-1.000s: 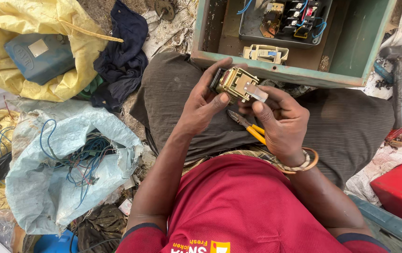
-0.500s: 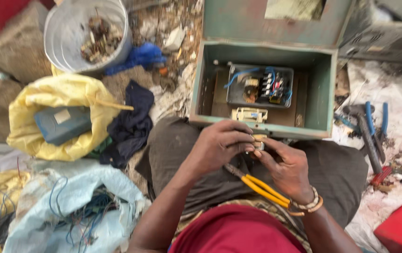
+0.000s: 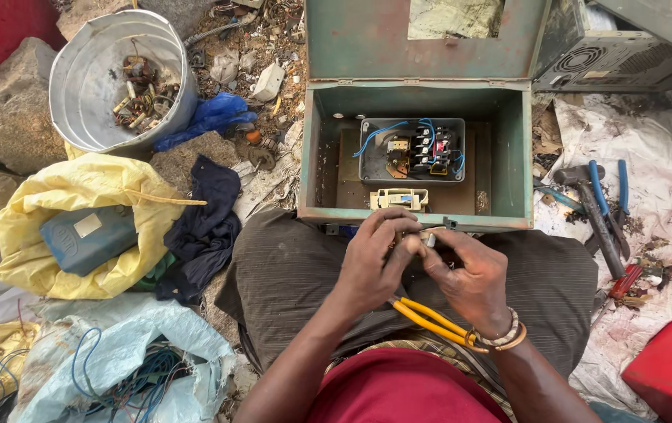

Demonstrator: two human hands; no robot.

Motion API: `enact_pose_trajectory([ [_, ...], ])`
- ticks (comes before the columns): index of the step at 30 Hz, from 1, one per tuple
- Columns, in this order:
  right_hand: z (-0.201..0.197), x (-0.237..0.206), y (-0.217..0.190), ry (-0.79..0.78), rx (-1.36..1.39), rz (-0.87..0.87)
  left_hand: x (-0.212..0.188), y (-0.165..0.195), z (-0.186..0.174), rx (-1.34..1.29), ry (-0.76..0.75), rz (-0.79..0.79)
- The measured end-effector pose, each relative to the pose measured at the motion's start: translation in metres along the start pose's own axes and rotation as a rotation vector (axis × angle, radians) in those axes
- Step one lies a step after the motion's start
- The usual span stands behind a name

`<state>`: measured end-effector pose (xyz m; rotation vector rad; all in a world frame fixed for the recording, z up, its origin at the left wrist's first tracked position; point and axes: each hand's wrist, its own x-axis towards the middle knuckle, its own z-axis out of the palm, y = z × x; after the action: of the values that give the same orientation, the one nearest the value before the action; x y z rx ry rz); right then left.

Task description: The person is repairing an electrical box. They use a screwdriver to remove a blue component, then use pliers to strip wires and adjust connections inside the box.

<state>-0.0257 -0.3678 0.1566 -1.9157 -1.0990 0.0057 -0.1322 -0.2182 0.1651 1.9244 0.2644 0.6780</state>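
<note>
Only the head view to call here, and your two hands have come together just below the front lip of the green metal box [image 3: 508, 149]: the left hand [image 3: 375, 254] is curled tight over the small electrical part [image 3: 427, 236], which a second ago you held up in plain sight as a brass-coloured block and which now shows only as a pale sliver between your fingertips. The right hand [image 3: 469, 274] closes in from the other side, fingers pinched on the same part, so both grips are shut down small around it, right over your lap. The yellow-handled pliers [image 3: 430, 317] lie under your right wrist, handles pointing toward your body; I cannot tell whether the palm grips them or they simply rest on your trousers. The view itself has pulled back since half a second ago, so the box now shows whole, lid up, with the black wired switch unit [image 3: 412, 149] and a cream component [image 3: 398, 199] inside, both apart from your hands. To my eye that means the work has moved from looking the part over to fine fingertip handling of it. Off to your left sit the metal bucket [image 3: 89, 78] of scrap and the yellow bag [image 3: 54, 196]; to your right, the blue-handled tools [image 3: 606, 192] on the white sheet.
</note>
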Motion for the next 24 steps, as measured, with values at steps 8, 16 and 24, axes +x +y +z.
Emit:
enact_pose_trajectory([
  [8, -0.004, 0.0, -0.001, -0.084, 0.032, -0.011, 0.006, -0.014, -0.015, -0.298, -0.106, -0.135],
  [16, -0.005, -0.002, 0.004, -0.054, -0.007, -0.074, 0.013, 0.0, -0.014, -0.274, -0.164, -0.156],
  [24, -0.017, -0.002, 0.005, -0.135, 0.238, 0.222, 0.03, 0.01, -0.031, -0.307, -0.361, -0.145],
])
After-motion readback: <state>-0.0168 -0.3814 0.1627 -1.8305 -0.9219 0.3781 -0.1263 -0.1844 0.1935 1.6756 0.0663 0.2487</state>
